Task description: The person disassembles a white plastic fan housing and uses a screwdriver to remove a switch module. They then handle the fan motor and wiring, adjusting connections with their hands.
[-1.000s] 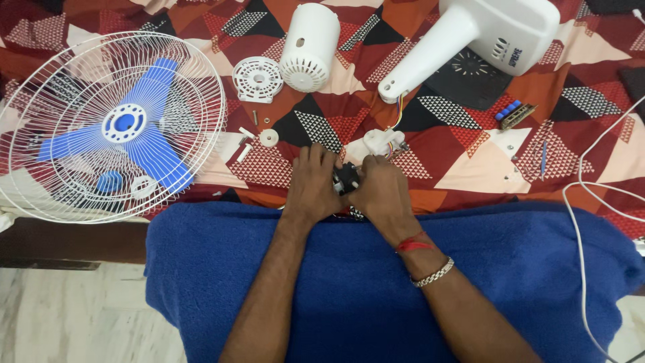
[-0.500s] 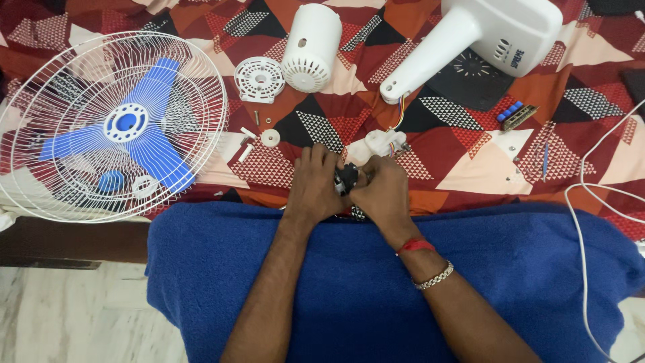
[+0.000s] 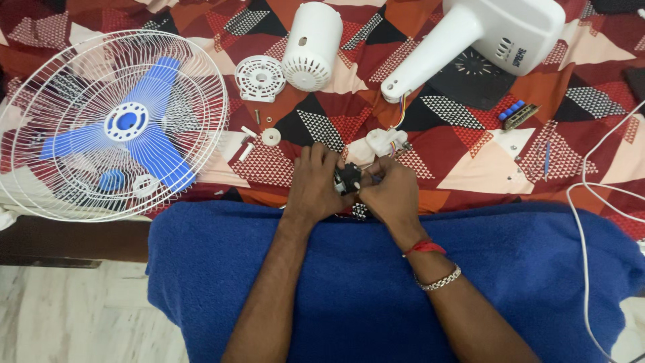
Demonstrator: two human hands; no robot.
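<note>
Here both hands pinch one small black part (image 3: 347, 179) between them at the patterned bed's near edge: left hand (image 3: 314, 187) steadies it, right hand (image 3: 390, 195) grips its side, wires trailing toward the white fan housing (image 3: 484, 40).

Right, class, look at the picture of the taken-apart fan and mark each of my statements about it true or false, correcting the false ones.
1. Both hands hold a small black part between them. True: the left hand and right hand meet on it.
2. The fan blades are red. False: they are blue, inside a white wire guard.
3. The white cylindrical cover lies on the blue cloth. False: it lies on the patterned cloth; the blue cloth is under the forearms.
4. Coloured wires come out of the white fan body. True.
5. The right wrist is bare. False: it wears a red thread and a metal bracelet.
</note>
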